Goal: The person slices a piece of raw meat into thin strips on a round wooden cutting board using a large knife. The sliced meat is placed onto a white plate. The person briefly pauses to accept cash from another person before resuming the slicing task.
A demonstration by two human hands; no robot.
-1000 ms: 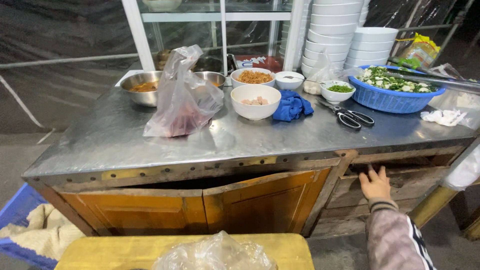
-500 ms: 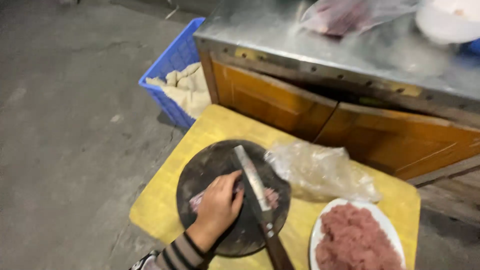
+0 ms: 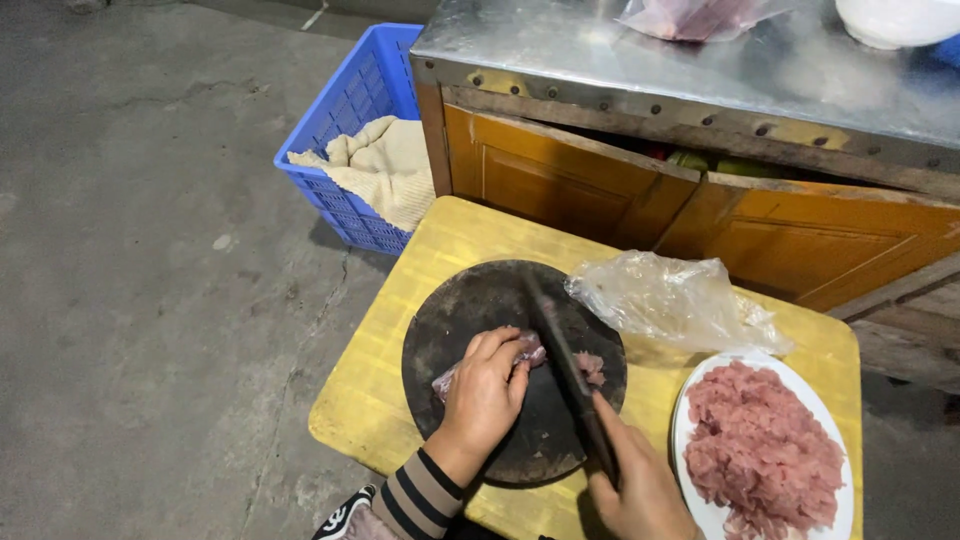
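A round dark chopping block point(image 3: 470, 300) lies on a low yellow table point(image 3: 440, 240). My left hand point(image 3: 485, 390) presses down on a piece of raw pink meat point(image 3: 530, 352) on the block, fingers curled over it. A dark-bladed knife point(image 3: 562, 360) stands edge-down against the meat, its handle gripped in my right hand point(image 3: 640, 490). More pink pieces point(image 3: 592, 368) lie just right of the blade.
A white plate point(image 3: 690, 400) heaped with chopped pink meat sits at the table's right. A crumpled clear plastic bag point(image 3: 670, 300) lies behind it. A blue crate point(image 3: 350, 110) with a beige cloth stands at the left, beside a metal-topped wooden counter point(image 3: 700, 190).
A second ago I faced the counter top with my right hand at its front. Now I look down at the chopping block, and the knife has come down beside my left hand on the meat.
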